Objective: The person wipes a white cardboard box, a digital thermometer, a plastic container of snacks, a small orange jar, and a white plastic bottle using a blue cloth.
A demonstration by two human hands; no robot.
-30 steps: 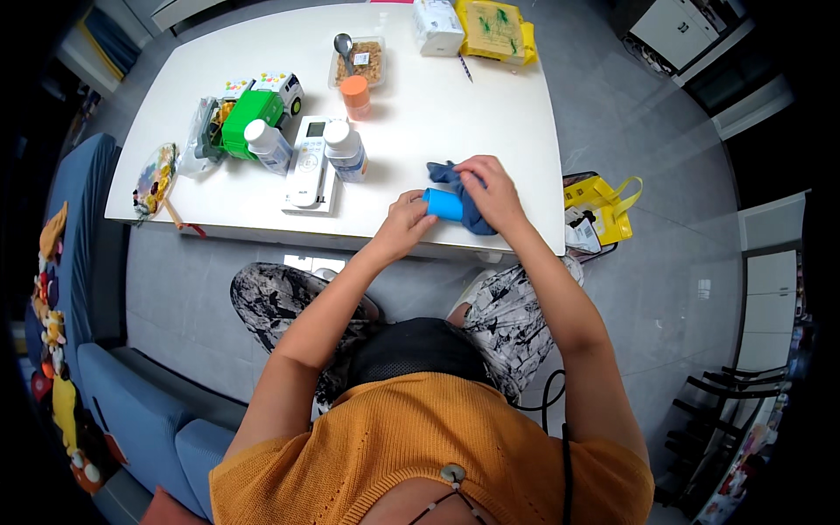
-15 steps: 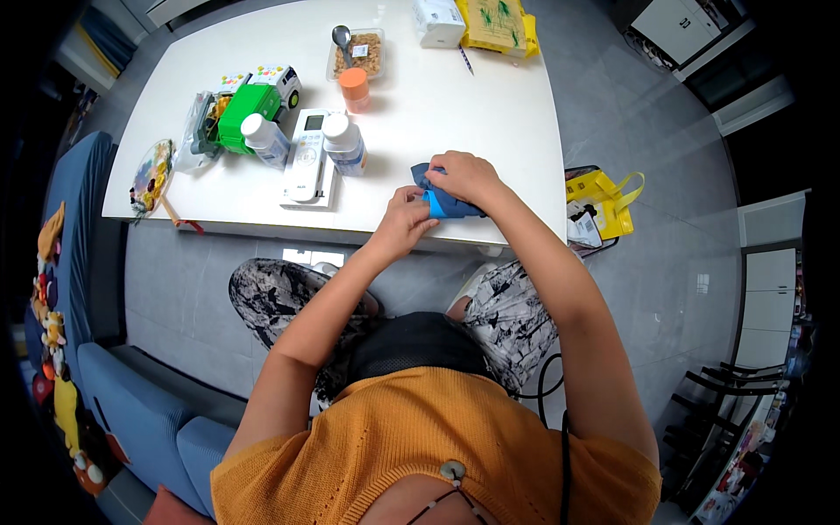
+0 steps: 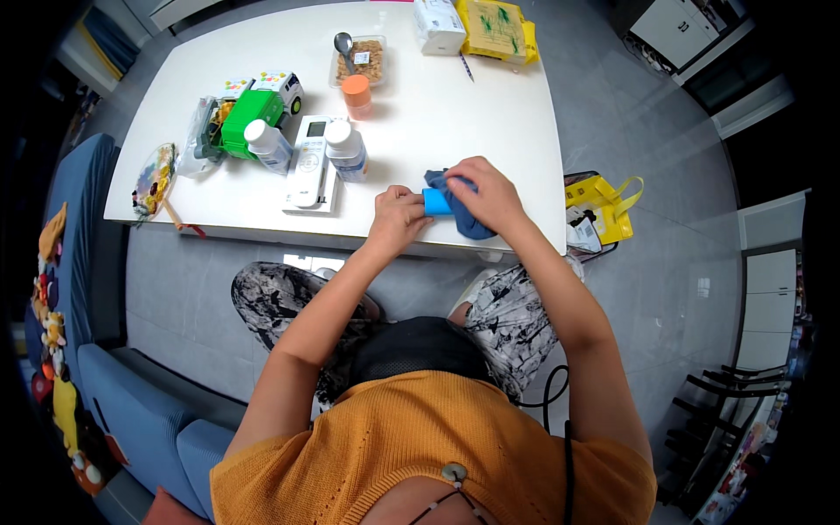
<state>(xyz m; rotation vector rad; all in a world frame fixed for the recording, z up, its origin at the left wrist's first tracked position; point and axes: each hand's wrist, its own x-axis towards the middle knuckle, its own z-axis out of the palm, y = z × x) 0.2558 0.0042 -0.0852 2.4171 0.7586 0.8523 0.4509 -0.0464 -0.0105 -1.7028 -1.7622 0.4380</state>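
Observation:
Over the table's near edge, my left hand (image 3: 398, 217) is closed on the left end of a small bright blue cylinder (image 3: 436, 202), whose kind I cannot make out. My right hand (image 3: 492, 196) grips a dark blue cloth (image 3: 473, 225) that is bunched around the cylinder's right end. The cloth and fingers hide that end. A white bottle (image 3: 347, 153) stands left of my hands, with a white remote control (image 3: 308, 166) lying on a white box beside it. Another white bottle (image 3: 269, 147) is on the remote's other side.
On the white table (image 3: 437, 122) are a green toy truck (image 3: 249, 122), an orange-capped jar (image 3: 357, 94), a clear food box (image 3: 369, 59) with a spoon, a tissue pack (image 3: 439, 26) and a yellow package (image 3: 496, 31). A yellow bag (image 3: 610, 206) stands right of the table.
More of the blue cylinder shows between my hands. My right hand has moved slightly right with the cloth, which now hangs lower, and my left hand has shifted a little left.

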